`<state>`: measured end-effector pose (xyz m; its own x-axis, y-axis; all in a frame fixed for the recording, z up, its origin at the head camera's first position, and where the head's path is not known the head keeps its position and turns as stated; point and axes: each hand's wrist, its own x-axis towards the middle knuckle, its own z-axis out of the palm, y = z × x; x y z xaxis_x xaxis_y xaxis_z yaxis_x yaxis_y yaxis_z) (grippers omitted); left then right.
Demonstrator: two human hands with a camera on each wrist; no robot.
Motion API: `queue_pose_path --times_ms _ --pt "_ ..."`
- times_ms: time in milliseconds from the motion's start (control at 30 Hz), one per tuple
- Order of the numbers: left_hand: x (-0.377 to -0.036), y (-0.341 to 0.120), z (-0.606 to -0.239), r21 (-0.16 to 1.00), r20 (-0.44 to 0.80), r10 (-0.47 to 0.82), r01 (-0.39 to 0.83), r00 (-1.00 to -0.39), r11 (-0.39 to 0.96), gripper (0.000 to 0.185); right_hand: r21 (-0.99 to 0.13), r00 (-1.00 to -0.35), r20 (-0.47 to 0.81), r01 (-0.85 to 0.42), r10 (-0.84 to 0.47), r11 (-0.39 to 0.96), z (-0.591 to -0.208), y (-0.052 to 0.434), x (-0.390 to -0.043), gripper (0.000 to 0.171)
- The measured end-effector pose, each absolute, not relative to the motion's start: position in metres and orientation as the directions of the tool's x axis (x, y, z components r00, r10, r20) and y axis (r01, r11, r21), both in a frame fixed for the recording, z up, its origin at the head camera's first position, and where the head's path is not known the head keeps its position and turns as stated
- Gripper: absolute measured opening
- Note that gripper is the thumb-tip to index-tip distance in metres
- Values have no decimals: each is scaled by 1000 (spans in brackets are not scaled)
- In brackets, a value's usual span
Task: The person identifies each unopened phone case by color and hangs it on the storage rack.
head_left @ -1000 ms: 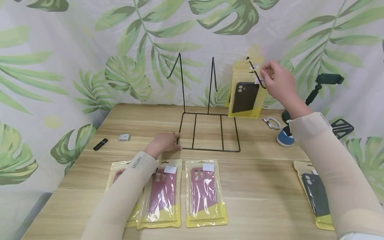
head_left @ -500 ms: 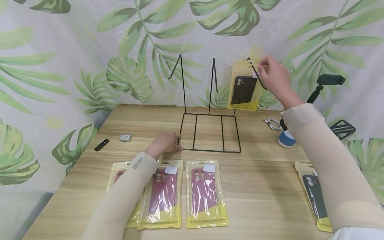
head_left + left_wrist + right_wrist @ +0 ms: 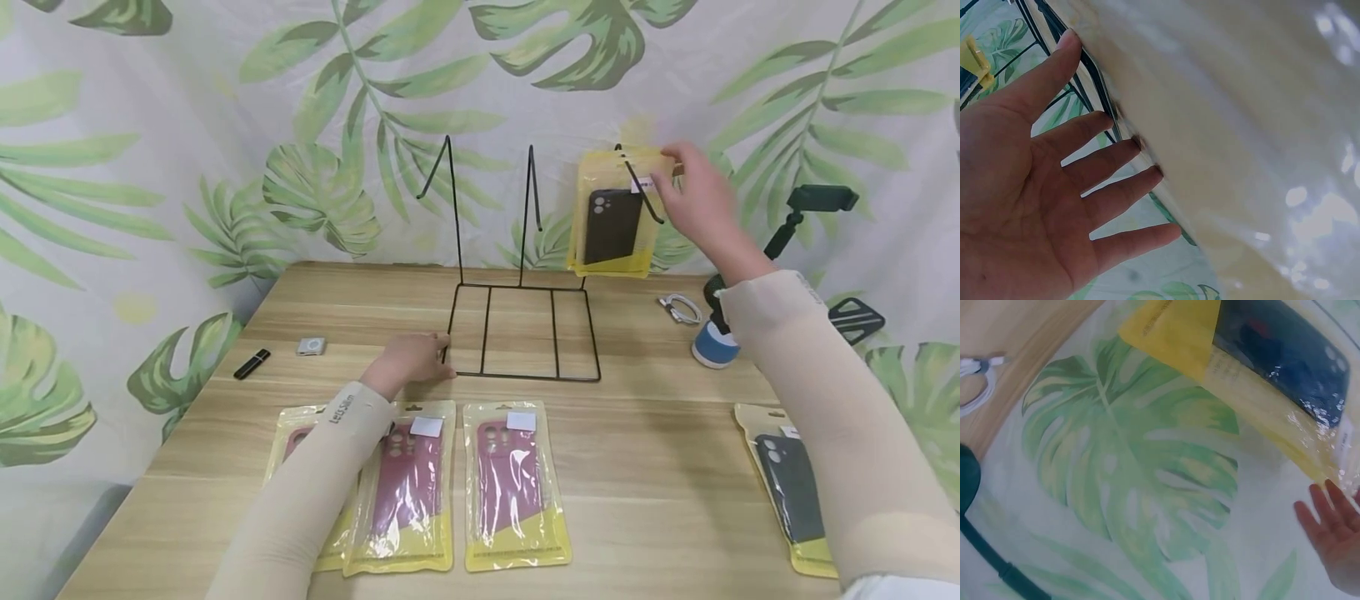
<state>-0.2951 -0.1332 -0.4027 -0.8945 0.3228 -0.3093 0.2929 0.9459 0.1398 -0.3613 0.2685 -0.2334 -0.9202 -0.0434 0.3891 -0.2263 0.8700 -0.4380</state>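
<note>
A black wire display rack point(image 3: 486, 330) stands on the table with three upright hooks. On its right hook hang packaged phone cases point(image 3: 611, 229), dark cases in clear and yellow pouches, one behind another. My right hand point(image 3: 701, 200) is at the front pouch's upper right edge, thumb and index apart; in the right wrist view the fingers point(image 3: 1330, 509) extend to the pouch's edge. My left hand point(image 3: 408, 360) rests at the rack base's front left corner. Its fingers point(image 3: 1113, 159) look straight and spread against the black wire in the left wrist view.
Packaged pink phone cases point(image 3: 517, 483) lie in front, partly under my left forearm. Another dark packaged case point(image 3: 791, 487) lies right, partly behind my right sleeve. A white cable point(image 3: 680, 308), a blue-and-white round object point(image 3: 714, 346), a silver player point(image 3: 311, 346) and a black stick point(image 3: 252, 364) lie around.
The front pouch has shifted back along the right hook to the others and hangs facing forward. My right hand's thumb and index have parted at its edge. The left hand stays put.
</note>
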Motion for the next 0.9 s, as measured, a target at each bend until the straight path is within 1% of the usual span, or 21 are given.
queue_pose_path --times_ms 133,233,367,500,600,667,733,833,900 --pt "-295 -135 -403 146 -312 321 289 -894 946 75 -412 -930 361 -231 -74 881 -240 285 -335 63" --pt "-295 -137 -403 147 -313 313 280 -896 949 75 -351 -946 304 -221 -113 910 -250 297 -310 64" --pt "-295 -143 -402 161 -305 308 270 -901 949 75 -221 -957 218 -241 -193 945 -271 312 -278 54" --pt "-295 -151 -402 174 -296 305 263 -905 949 75 -152 -964 87 -263 -252 953 -296 326 -258 44" --pt "-296 -156 -402 176 -299 300 256 -906 950 76 -144 -953 -72 -281 -294 949 -313 340 -249 38" --pt "-296 -156 -402 178 -304 299 254 -905 951 76 -142 -931 -186 -292 -315 946 -323 352 -245 36" --pt "-297 -155 -401 178 -306 298 253 -904 951 76 -165 -905 -277 -288 -324 943 -333 366 -242 35" --pt "-299 -153 -401 168 -311 299 257 -902 952 76 -195 -882 -369 -237 -295 952 -345 389 -241 36" --pt "-300 -152 -401 161 -315 299 259 -901 952 76 -206 -878 -397 -198 -267 958 -352 404 -242 36"
